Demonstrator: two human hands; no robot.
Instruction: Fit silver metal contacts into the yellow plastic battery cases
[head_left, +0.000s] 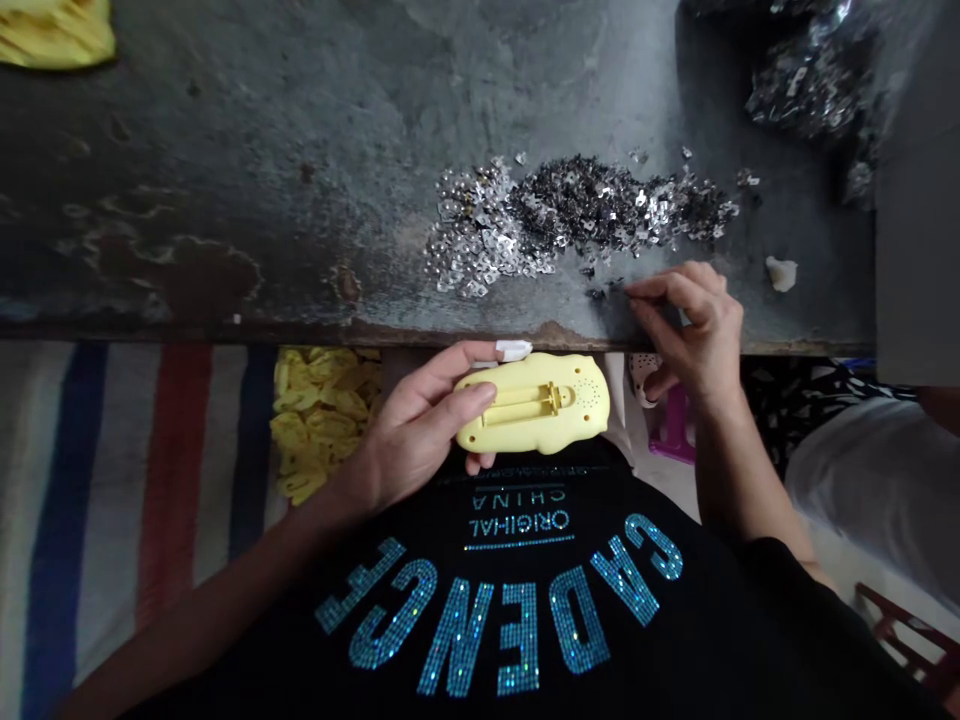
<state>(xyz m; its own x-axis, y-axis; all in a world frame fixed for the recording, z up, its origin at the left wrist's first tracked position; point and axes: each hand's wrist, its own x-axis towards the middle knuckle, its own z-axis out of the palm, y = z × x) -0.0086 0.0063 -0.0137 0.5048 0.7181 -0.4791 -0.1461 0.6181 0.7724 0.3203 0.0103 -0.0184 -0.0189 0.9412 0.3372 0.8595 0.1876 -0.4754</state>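
Note:
My left hand (420, 420) grips a yellow plastic shell (517, 435) by its left end, thumb on top. The shell has an open battery compartment, screw holes and a patch of small speaker holes. White tape or a cover wraps the tip of my left index finger. Over the table edge, my right hand (697, 325) has thumb and index finger pinched together beside a few small dark metal clips (598, 294). Whatever lies between those fingertips is too small to make out. Behind them spreads a pile of small metal battery contacts (577, 210), shiny at the left and darker in the middle.
A clear bag of metal parts (810, 90) lies at the back right, near a small white lump (781, 273). Many yellow shells (322, 415) fill a striped sack (172, 460) below the table (337, 120). Another person sits at the right.

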